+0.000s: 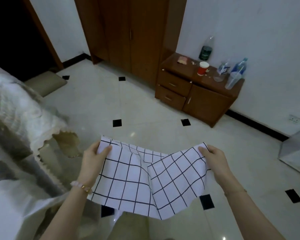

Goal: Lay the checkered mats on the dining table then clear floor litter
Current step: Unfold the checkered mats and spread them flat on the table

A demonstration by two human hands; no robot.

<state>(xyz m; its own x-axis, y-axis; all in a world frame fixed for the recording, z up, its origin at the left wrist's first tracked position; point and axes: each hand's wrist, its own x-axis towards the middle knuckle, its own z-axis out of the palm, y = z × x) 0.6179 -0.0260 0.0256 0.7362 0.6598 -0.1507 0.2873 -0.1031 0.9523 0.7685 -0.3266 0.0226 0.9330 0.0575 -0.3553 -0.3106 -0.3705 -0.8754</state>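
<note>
1. Both forearms come up from 6 o'clock, the left one with a beaded bracelet (80,185) at the wrist.
2. At centre, the left hand (93,160) and the right hand (215,158) each grasp a far corner of the checkered mat (128,181), thumb on top and the other fingers curled beneath it.
3. It hangs in the air above the tiled floor (145,104), touching nothing else. It sags along a fold in the middle, and I cannot tell whether this is one mat or two overlapped.
4. What I take for the dining table (16,115), under a lace cloth, lies at 9 o'clock, blurred. The mat is not yet laid.
5. A low wooden cabinet (206,101) at 2 o'clock carries a red cup (202,68) and plastic bottles (239,66). No litter shows on the floor in view.
6. Risks, as I judge them:
   - The middle fold may go down as a crease unless the hands draw apart first.
   - The free near edge could catch the table rim or drag the lace cloth askew.
   - A corner held only under a thumb may slip on a quick swing toward 9 o'clock.
</note>
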